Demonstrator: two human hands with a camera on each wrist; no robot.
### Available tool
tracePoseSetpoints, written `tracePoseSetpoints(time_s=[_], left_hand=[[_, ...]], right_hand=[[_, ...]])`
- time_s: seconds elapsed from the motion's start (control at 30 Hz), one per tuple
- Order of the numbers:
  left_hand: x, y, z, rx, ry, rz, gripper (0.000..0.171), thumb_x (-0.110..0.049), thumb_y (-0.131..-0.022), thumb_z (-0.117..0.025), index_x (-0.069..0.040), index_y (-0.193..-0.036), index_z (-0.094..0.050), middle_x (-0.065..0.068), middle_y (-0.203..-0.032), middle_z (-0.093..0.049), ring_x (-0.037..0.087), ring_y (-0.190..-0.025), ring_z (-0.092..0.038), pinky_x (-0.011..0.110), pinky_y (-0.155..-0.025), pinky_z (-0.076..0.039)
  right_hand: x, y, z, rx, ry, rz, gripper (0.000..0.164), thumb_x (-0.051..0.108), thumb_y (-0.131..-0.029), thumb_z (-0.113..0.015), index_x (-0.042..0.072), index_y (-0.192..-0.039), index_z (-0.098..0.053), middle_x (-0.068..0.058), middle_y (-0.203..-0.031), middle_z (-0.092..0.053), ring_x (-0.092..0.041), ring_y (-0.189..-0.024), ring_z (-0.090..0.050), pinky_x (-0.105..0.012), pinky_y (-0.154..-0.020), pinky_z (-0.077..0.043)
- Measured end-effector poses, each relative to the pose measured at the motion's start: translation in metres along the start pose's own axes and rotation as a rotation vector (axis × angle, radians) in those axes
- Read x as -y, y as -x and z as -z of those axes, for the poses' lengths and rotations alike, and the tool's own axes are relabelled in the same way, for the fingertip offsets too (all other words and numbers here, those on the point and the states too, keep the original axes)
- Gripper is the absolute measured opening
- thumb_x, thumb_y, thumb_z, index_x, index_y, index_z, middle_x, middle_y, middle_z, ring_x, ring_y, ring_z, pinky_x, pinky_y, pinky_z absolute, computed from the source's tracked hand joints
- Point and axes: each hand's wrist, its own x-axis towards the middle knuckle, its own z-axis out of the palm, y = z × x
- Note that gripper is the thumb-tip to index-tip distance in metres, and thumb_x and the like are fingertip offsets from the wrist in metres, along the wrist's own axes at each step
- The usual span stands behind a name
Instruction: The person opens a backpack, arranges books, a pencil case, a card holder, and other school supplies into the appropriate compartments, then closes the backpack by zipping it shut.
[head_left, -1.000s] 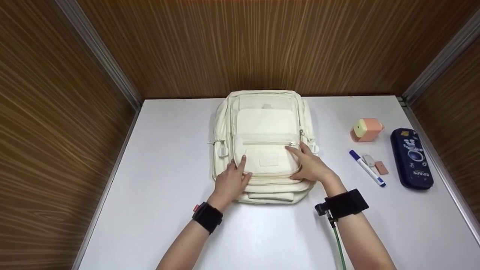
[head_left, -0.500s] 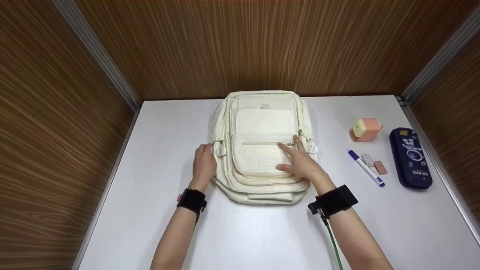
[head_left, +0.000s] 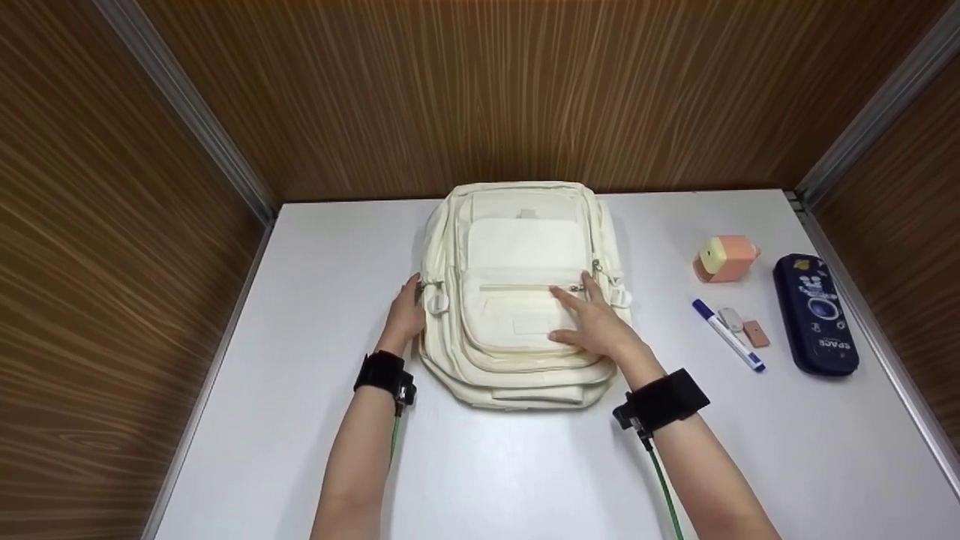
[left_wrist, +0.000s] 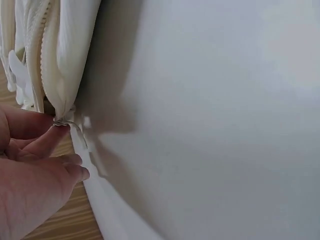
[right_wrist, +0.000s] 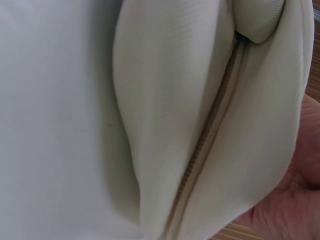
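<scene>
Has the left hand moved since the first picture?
Yes: in the head view, against the table, the left hand went left and forward, from the front of the backpack to its left side.

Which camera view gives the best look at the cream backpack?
The head view: the cream backpack shows there from top to bottom, front facing up, though the right hand covers part of it. The left wrist view catches only an edge at upper left; the right wrist view shows close fabric around a zipper.
</scene>
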Motion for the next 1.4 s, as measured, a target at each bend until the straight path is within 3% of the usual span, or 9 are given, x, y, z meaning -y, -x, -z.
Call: tracePoseSetpoints(time_s=[0.1,0.2,0.43,0.73,0.83,0.93,1.1,1.23,1.4], left_hand=[[0.001,0.000,0.000,0.002,0.108,0.015,0.070,-0.009,-0.097,-0.058,-0.006,-0.156,-0.020,0.016,-0.152,-0.037,0.030,-0.144,-0.027,0.039,-0.115,-0.023],[0.002,0.001,0.000,-0.001,0.138,0.013,0.070,-0.013,-0.098,-0.059,-0.006,-0.155,-0.021,0.019,-0.149,-0.040,0.031,-0.138,-0.037,0.039,-0.111,-0.031],[0.004,-0.001,-0.003,-0.089,0.000,-0.014,0.044,-0.004,-0.104,-0.039,0.000,-0.148,-0.035,0.024,-0.135,-0.054,0.032,-0.125,-0.051,0.040,-0.103,-0.040],[0.002,-0.003,-0.005,-0.191,-0.145,-0.006,0.033,-0.004,-0.103,-0.042,0.004,-0.132,-0.055,0.023,-0.127,-0.058,0.035,-0.120,-0.054,0.043,-0.099,-0.042],[0.002,-0.001,-0.006,-0.203,-0.174,0.005,0.030,-0.005,-0.102,-0.046,0.002,-0.128,-0.060,0.022,-0.123,-0.060,0.034,-0.117,-0.055,0.043,-0.098,-0.043],[0.004,0.001,-0.006,-0.219,-0.190,0.011,0.028,-0.006,-0.101,-0.049,0.001,-0.124,-0.064,0.020,-0.121,-0.063,0.034,-0.115,-0.057,0.042,-0.096,-0.045],[0.005,0.003,-0.006,-0.236,-0.183,-0.003,0.028,-0.010,-0.101,-0.053,-0.003,-0.124,-0.067,0.018,-0.118,-0.067,0.032,-0.109,-0.062,0.041,-0.091,-0.049],[0.006,0.004,-0.006,-0.246,-0.195,0.018,0.028,-0.012,-0.101,-0.054,-0.008,-0.125,-0.068,0.014,-0.120,-0.067,0.030,-0.109,-0.063,0.042,-0.090,-0.050],[0.007,0.006,-0.005,-0.248,-0.255,0.017,0.028,-0.016,-0.101,-0.054,-0.010,-0.125,-0.068,0.014,-0.121,-0.066,0.034,-0.106,-0.064,0.046,-0.087,-0.050]], right_hand=[[-0.001,0.000,-0.001,0.006,0.001,0.001,0.086,0.048,-0.083,-0.074,0.025,-0.155,-0.032,-0.025,-0.160,0.009,-0.055,-0.136,-0.025,-0.059,-0.097,-0.042],[-0.001,-0.001,-0.001,0.013,0.002,0.003,0.086,0.047,-0.084,-0.074,0.024,-0.155,-0.031,-0.026,-0.159,0.009,-0.056,-0.135,-0.026,-0.058,-0.097,-0.043],[0.001,0.000,0.000,0.001,0.007,0.010,0.086,0.045,-0.083,-0.075,0.023,-0.154,-0.033,-0.027,-0.159,0.008,-0.056,-0.136,-0.024,-0.061,-0.100,-0.038],[0.002,0.001,-0.001,-0.022,0.024,0.005,0.086,0.045,-0.083,-0.075,0.023,-0.154,-0.033,-0.027,-0.159,0.008,-0.054,-0.139,-0.019,-0.062,-0.100,-0.037],[0.007,0.004,-0.005,-0.043,0.082,-0.001,0.084,0.043,-0.085,-0.074,0.021,-0.155,-0.031,-0.028,-0.159,0.007,-0.053,-0.141,-0.010,-0.067,-0.100,-0.033],[0.017,0.007,-0.009,-0.073,0.222,0.029,0.081,0.039,-0.088,-0.072,0.016,-0.154,-0.032,-0.027,-0.159,0.004,-0.050,-0.143,-0.002,-0.072,-0.102,-0.024],[0.033,0.006,-0.013,-0.156,0.490,0.197,0.073,0.034,-0.088,-0.073,0.020,-0.151,-0.039,-0.021,-0.161,-0.006,-0.047,-0.145,-0.004,-0.069,-0.108,-0.014],[0.040,0.001,-0.018,-0.127,0.498,0.280,0.067,0.041,-0.091,-0.067,0.031,-0.151,-0.039,-0.021,-0.160,-0.013,-0.049,-0.143,-0.010,-0.068,-0.108,-0.015],[0.044,-0.008,-0.024,-0.082,0.471,0.269,0.066,0.049,-0.091,-0.062,0.038,-0.151,-0.036,-0.026,-0.159,-0.010,-0.050,-0.142,-0.012,-0.071,-0.106,-0.015]])
